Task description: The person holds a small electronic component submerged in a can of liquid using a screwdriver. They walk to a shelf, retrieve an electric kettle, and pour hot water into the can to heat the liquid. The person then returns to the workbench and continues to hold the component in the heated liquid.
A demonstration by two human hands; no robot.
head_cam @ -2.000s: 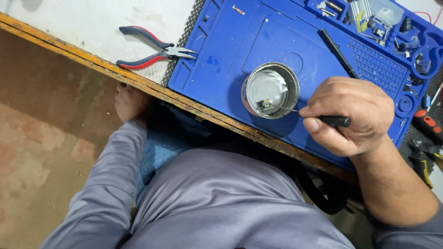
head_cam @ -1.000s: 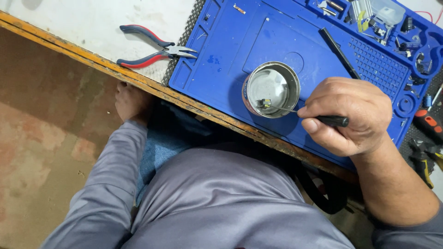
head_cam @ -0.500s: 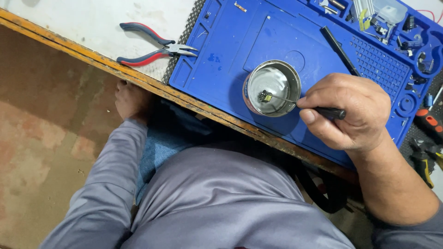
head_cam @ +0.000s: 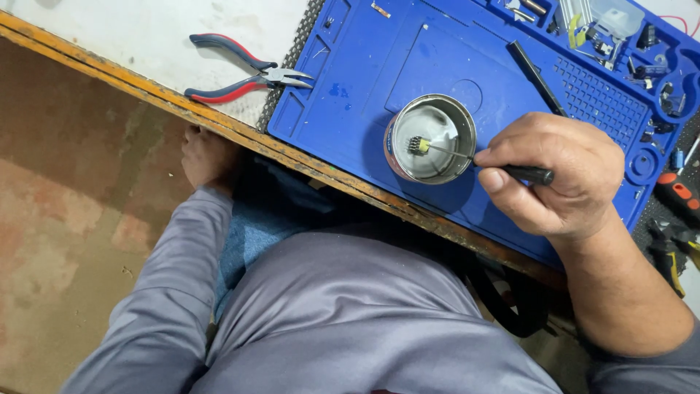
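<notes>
The right hand [head_cam: 561, 175] has its grip closed around the black handle of a small brush [head_cam: 474, 157], whose bristle tip sits inside the round metal tin [head_cam: 430, 138]. The tin stands on the blue work mat [head_cam: 350, 80] on the tabletop [head_cam: 146, 36]. Red-handled pliers [head_cam: 244, 73] lie left of the mat. The left hand [head_cam: 208, 157] rests below the tabletop edge; its grip cannot be made out.

Right hand [head_cam: 558, 175] pinching a thin black-handled tool [head_cam: 477, 162], tip carrying a small yellowish part [head_cam: 418, 145] over a round metal tin [head_cam: 430, 138] on blue mat [head_cam: 364, 95]; pliers [head_cam: 248, 76] lying nearby on desk [head_cam: 109, 36].
</notes>
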